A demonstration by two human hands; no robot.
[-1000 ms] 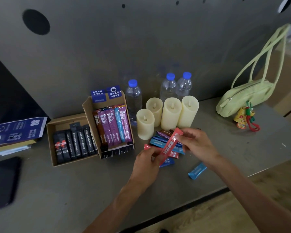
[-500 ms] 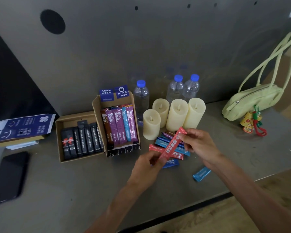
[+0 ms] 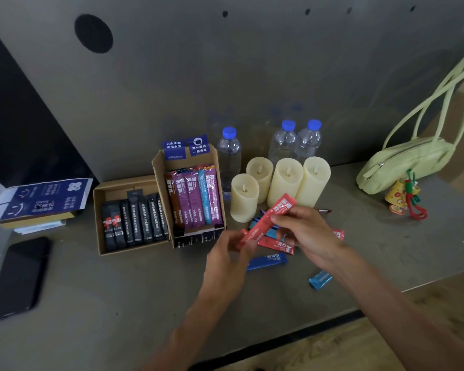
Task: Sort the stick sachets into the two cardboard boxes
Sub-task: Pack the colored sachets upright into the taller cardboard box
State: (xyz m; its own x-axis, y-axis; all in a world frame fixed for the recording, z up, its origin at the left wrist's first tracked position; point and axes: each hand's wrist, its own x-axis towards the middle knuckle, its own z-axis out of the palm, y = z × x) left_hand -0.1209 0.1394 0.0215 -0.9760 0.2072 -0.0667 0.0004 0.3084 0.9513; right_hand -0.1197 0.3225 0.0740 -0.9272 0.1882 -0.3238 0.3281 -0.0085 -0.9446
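red sachet [image 3: 268, 220] pinched between both hands [image 3: 303, 231], above table [image 3: 118, 303]

4 candles [image 3: 285, 180] stand just right of taller box [image 3: 161, 183].

Red sachet [image 3: 268, 222] is held tilted over the loose pile [image 3: 277, 244], mid-worktop [image 3: 118, 303]. Left box [image 3: 97, 218] holds black sachets [image 3: 140, 223]. Right box [image 3: 158, 168] holds coloured sachets [image 3: 193, 196].

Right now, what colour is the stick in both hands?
The stick is red; head view.
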